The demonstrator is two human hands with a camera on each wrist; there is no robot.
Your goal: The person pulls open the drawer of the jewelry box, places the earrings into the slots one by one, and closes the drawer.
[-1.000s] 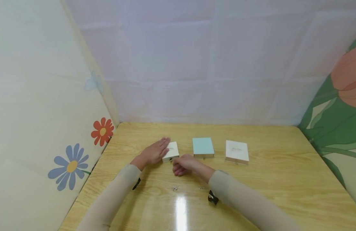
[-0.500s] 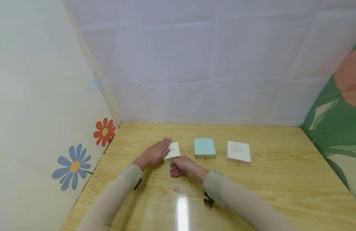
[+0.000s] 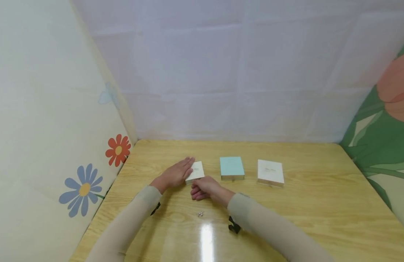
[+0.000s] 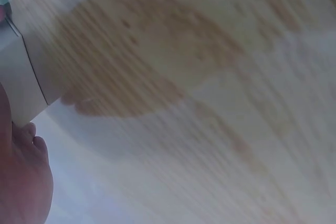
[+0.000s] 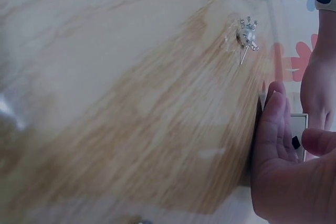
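A small white box [image 3: 198, 168] with printed lettering lies on the wooden table. My left hand [image 3: 175, 174] holds it from its left side, the fingers reaching over the top to the far edge. My right hand [image 3: 206, 188] is at the box's front face, with thumb and fingers close around a small black tab [image 5: 295, 141] on that face. I cannot tell whether they pinch it. In the left wrist view the box's corner [image 4: 31, 85] shows beside the left fingers [image 4: 39, 148]. Nearer me lies a shiny silver jewellery piece [image 5: 247, 36] with a round ball and small prongs.
A light blue box [image 3: 231, 166] and a larger white box [image 3: 270, 171] stand in a row to the right. The table [image 3: 320, 203] meets a pale cloth backdrop [image 3: 238, 91] behind. Flower-printed cloth hangs at both sides. Dark straps [image 3: 234, 225] sit under my wrists.
My right hand has shifted slightly left along the box's front, covering the black tab in the head view. Its sleeve now hides the second small silver piece. The left hand stays on the box.
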